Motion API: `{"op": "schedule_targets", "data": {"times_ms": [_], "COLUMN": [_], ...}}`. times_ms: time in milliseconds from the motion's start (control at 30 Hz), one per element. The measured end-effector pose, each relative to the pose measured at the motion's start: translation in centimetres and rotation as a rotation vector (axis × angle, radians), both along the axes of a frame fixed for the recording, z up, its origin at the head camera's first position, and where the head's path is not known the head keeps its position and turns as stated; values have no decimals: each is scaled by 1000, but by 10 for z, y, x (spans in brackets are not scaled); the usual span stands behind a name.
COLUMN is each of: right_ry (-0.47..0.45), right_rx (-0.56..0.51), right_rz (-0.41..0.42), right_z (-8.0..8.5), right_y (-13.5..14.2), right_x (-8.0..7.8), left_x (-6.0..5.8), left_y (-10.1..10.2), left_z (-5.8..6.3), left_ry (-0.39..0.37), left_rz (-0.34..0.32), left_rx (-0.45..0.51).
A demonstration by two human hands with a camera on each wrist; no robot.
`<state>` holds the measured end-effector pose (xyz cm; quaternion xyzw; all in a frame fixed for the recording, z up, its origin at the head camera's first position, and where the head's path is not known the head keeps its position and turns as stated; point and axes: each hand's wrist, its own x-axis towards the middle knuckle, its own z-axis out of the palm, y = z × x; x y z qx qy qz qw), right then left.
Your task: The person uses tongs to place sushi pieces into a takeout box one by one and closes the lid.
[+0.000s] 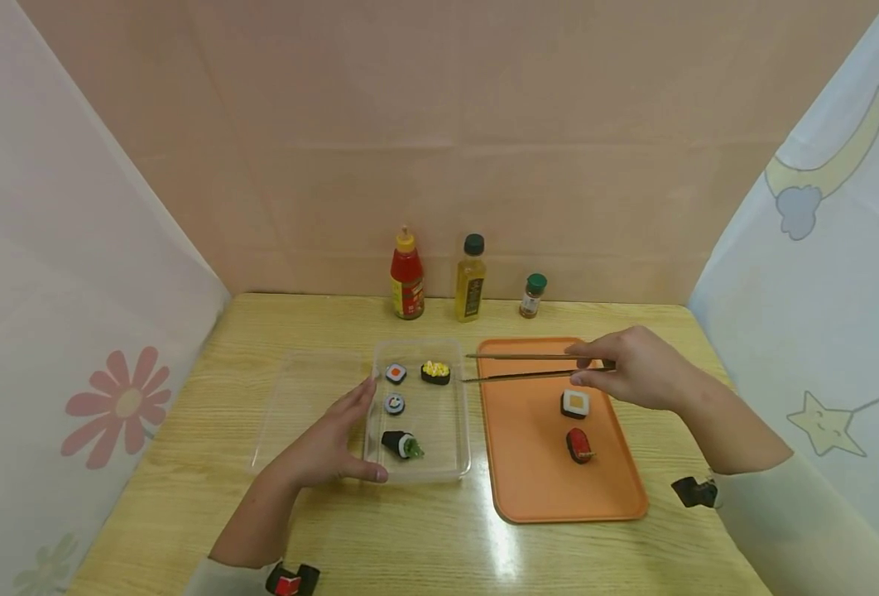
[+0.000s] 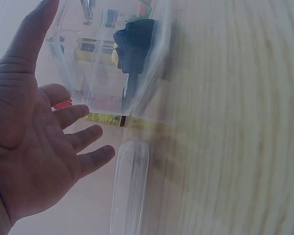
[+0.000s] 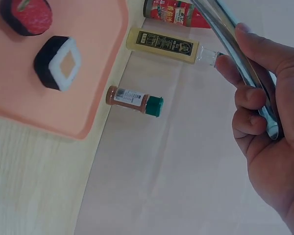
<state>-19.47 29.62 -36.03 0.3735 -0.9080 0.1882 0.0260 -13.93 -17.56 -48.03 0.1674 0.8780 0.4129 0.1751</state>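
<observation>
My right hand (image 1: 639, 368) grips metal tongs (image 3: 245, 63) above the orange tray (image 1: 536, 488). The tips of the tongs stand apart, pointing left near the clear plastic box (image 1: 432, 473); nothing shows between them. At the box's left side is my left hand (image 1: 320, 454), thumb and fingers spread; contact with the wall is hard to tell. Inside the box lie a yellow-topped sushi (image 1: 435, 372), a roll with an orange centre (image 1: 396, 373), a round roll (image 1: 394, 404) and a cone-shaped hand roll (image 1: 402, 444). A white square sushi (image 1: 575, 403) and a red-topped sushi (image 1: 578, 445) sit on the tray.
Left of the box a clear plastic lid (image 1: 309, 377) lies on the wooden table (image 1: 186, 488). Along the back edge stand a red sauce bottle (image 1: 407, 285), an oil bottle (image 1: 471, 281) and a green-capped spice jar (image 1: 532, 298). Cloth walls enclose the table.
</observation>
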Motion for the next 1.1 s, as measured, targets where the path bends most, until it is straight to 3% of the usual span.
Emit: {"op": "schedule_targets", "data": {"times_ms": [567,767,1100], "right_ry": [0,35,17], "right_rx": [-91,-89,-74], "right_rz": [-77,-88,-169], "right_z": [-17,-25,-30], "right_y": [39,51,76], "right_x": [27,33,47], "left_x": [1,1,1], "left_y": [-1,-1,-1], "left_z": [1,2,2], "left_ry": [29,30,43], "left_rz": [-12,-14,-25], "left_rx": [-26,-28,-25]}}
